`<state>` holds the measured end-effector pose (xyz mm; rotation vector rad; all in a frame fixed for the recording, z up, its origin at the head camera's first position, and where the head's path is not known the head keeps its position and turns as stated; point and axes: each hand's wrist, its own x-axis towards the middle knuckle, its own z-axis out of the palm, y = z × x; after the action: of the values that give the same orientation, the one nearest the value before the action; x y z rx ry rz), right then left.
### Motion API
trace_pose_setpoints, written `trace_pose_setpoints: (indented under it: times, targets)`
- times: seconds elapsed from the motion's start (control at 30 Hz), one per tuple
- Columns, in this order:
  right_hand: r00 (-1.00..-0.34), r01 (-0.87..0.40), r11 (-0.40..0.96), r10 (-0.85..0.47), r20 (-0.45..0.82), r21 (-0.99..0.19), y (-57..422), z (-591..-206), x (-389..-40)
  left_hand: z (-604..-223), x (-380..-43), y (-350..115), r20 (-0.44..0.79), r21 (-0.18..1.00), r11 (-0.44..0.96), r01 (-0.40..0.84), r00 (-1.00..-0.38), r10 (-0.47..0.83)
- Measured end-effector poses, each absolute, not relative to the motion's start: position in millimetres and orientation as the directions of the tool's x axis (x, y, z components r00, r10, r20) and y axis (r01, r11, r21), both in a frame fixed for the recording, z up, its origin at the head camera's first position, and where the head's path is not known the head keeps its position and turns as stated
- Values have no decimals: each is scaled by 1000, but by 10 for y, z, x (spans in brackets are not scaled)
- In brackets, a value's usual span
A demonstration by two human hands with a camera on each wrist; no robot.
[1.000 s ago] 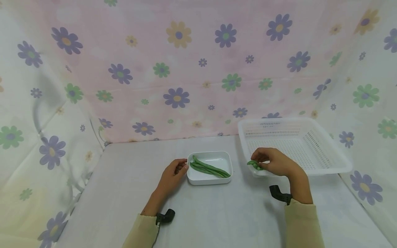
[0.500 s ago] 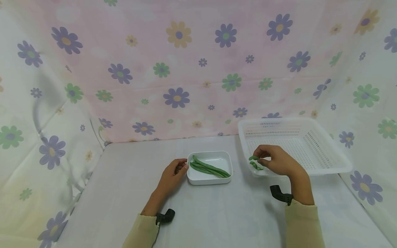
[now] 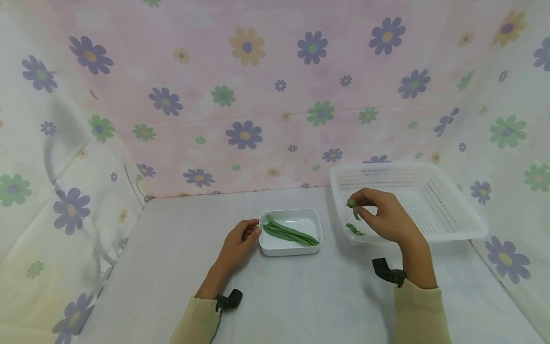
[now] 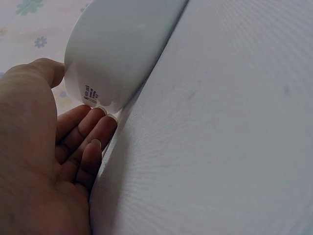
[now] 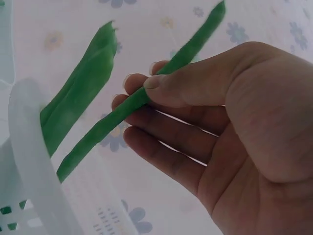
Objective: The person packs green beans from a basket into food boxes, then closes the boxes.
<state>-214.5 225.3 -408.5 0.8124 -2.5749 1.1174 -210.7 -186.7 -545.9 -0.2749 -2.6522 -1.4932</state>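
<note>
My left hand point(image 3: 239, 243) rests against the left end of a small white dish point(image 3: 275, 252), its thumb and fingertips at the wall and lower corner. Several green beans point(image 3: 288, 234) lie slantwise in that dish. On the right, my right hand point(image 3: 384, 217) is raised over the near left corner of a white perforated basket point(image 3: 451, 237). Thumb and fingertips pinch one slim green bean point(image 5: 115, 117) near its middle, held at a slant. More green beans point(image 5: 80, 90) stick up beside the basket's rim in the right wrist view.
A white cloth point(image 3: 172, 267) covers the table. Behind it hangs a pink flowered sheet point(image 3: 193, 138), with white flowered sheets at both sides. The basket stands at the back right, to the right of the dish.
My right hand has risen a little and lifted a green bean away from the others at the basket corner. The left hand and the dish stay in place.
</note>
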Motion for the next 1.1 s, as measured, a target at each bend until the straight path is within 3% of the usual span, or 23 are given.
trace_pose_setpoints:
  times: [0.53, 1.1]
  targets:
    - [-736, -672, 493, -356, 576, -553, 1989, -3945, -2055, -5467, -2126, -1871, 159, 831, 520, 197, -980, 117]
    - [-690, -717, 391, -511, 512, -577, 1468, -4036, -1997, -5476, -2115, -1868, 150, 833, 521, 185, -983, 109]
